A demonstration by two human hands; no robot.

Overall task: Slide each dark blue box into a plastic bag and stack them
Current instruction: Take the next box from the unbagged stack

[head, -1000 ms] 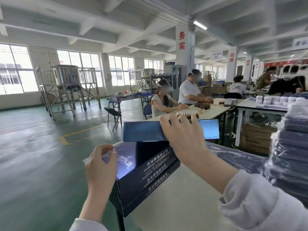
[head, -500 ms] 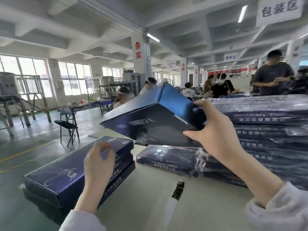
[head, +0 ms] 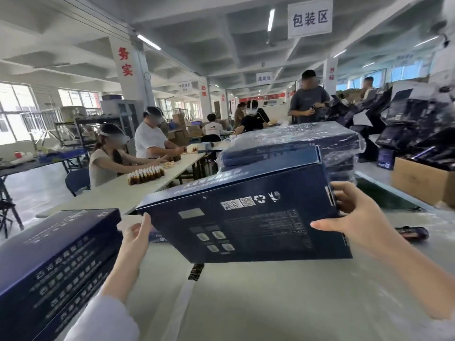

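I hold a dark blue box (head: pixel 246 215) in the air above the table, tilted with its printed underside toward me. My right hand (head: pixel 354 217) grips its right end. My left hand (head: pixel 135 239) touches its lower left corner with the fingers spread. A stack of unbagged dark blue boxes (head: pixel 54 262) lies at the table's left edge. Behind the held box rises a stack of boxes in clear plastic bags (head: pixel 295 143).
The pale table (head: pixel 258 303) spreads in front of me, with a dark strip (head: pixel 195 271) on it and a small dark object (head: pixel 411 232) at the right. Other people work at a long table (head: pixel 118 190) with brown bottles. A cardboard carton (head: pixel 423 180) stands far right.
The view has swung to the right. My right hand carried the box off the left stack and turned its underside toward me. My left hand left the stack and came up to the box's corner.
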